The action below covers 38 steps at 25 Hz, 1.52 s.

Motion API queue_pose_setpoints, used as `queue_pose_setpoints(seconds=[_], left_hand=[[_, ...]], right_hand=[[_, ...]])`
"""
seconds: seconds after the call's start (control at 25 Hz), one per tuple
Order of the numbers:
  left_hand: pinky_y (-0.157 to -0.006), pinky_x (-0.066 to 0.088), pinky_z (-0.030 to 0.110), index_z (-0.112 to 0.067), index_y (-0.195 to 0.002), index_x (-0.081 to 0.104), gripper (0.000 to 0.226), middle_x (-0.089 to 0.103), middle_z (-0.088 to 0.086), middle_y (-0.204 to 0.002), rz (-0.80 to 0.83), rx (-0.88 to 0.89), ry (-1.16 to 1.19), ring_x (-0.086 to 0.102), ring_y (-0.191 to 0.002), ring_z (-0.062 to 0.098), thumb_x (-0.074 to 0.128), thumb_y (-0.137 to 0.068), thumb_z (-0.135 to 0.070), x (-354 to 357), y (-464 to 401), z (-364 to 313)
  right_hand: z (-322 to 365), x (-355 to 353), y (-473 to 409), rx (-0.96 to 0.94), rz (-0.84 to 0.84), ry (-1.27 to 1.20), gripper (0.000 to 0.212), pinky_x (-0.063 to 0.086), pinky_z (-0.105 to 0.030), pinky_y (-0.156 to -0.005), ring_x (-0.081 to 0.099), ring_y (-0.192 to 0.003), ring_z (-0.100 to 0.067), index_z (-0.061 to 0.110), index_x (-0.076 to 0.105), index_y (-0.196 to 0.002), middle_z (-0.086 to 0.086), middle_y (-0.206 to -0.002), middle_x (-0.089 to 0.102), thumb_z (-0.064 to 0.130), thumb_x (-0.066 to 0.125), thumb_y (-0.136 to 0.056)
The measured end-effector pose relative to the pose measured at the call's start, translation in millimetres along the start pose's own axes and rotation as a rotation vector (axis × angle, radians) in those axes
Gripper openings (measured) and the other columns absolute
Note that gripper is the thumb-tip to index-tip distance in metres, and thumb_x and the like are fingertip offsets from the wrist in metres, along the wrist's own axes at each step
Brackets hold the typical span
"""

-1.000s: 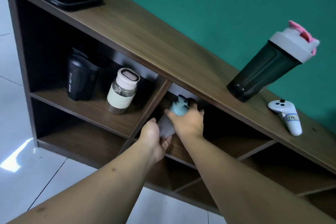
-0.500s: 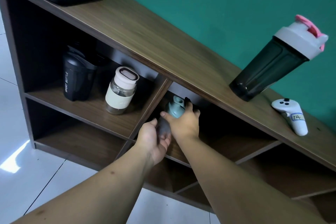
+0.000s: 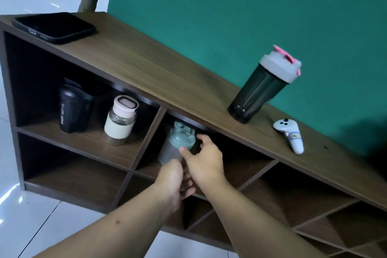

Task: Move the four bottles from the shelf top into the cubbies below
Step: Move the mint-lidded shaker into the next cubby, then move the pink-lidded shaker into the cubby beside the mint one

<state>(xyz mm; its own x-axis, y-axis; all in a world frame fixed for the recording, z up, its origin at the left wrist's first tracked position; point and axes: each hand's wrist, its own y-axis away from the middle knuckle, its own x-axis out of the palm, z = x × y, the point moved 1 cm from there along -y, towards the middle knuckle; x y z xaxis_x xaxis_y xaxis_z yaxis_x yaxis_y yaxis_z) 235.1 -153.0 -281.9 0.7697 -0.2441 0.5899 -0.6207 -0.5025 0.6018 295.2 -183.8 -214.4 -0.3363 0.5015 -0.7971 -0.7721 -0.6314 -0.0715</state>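
A grey bottle with a green lid stands in the upper middle cubby. My right hand is just to its right with fingers spread, the thumb tip at the lid's edge. My left hand is just below the bottle's base, loosely curled and holding nothing. A black sport bottle and a glass bottle with a cream sleeve and pink cap stand in the upper left cubby. One dark shaker bottle with a white and pink lid stands on the wooden shelf top.
A black phone lies at the shelf top's left end. A white controller lies to the right of the shaker. The lower cubbies and those to the right hold nothing visible. A green wall stands behind the shelf.
The green-lidded bottle now stands in the cubby. My right hand has come off its lid and opened. My left hand has dropped away from its base. The view has tilted upward.
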Motion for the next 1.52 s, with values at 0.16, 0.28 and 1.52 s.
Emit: queue_pose_setpoints(seconds=[0.16, 0.28, 1.52], left_hand=[[-0.109, 0.047, 0.054, -0.037, -0.115, 0.080, 0.068, 0.081, 0.009, -0.120, 0.380, 0.044, -0.048, 0.071, -0.117, 0.031, 0.029, -0.095, -0.078, 68, 76, -12], [-0.110, 0.040, 0.064, -0.035, -0.142, 0.063, 0.082, 0.059, 0.015, -0.149, 0.528, 0.048, 0.069, 0.052, -0.138, 0.042, 0.023, -0.091, -0.085, 100, 101, -27], [-0.111, 0.048, 0.057, -0.014, -0.128, 0.068, 0.047, 0.078, 0.017, -0.119, 0.101, -0.170, 0.105, 0.073, -0.107, 0.034, 0.047, -0.104, -0.050, 8, 118, 48]], right_hand=[[33, -105, 21, -0.227, -0.244, -0.056, 0.024, 0.058, -0.034, -0.080, 0.067, -0.077, -0.002, 0.029, 0.075, -0.099, 0.011, -0.081, 0.072, 0.042, 0.080, -0.080], [55, -171, 3, -0.342, -0.456, -0.023, 0.065, 0.049, -0.037, -0.097, 0.059, -0.111, -0.012, 0.033, 0.057, -0.133, 0.004, -0.121, 0.063, 0.044, 0.082, -0.075], [-23, -95, 111, -0.043, -0.214, 0.078, 0.088, 0.054, -0.035, -0.086, 0.061, -0.104, -0.021, 0.049, 0.035, -0.143, 0.005, -0.143, 0.035, 0.054, 0.084, -0.070]])
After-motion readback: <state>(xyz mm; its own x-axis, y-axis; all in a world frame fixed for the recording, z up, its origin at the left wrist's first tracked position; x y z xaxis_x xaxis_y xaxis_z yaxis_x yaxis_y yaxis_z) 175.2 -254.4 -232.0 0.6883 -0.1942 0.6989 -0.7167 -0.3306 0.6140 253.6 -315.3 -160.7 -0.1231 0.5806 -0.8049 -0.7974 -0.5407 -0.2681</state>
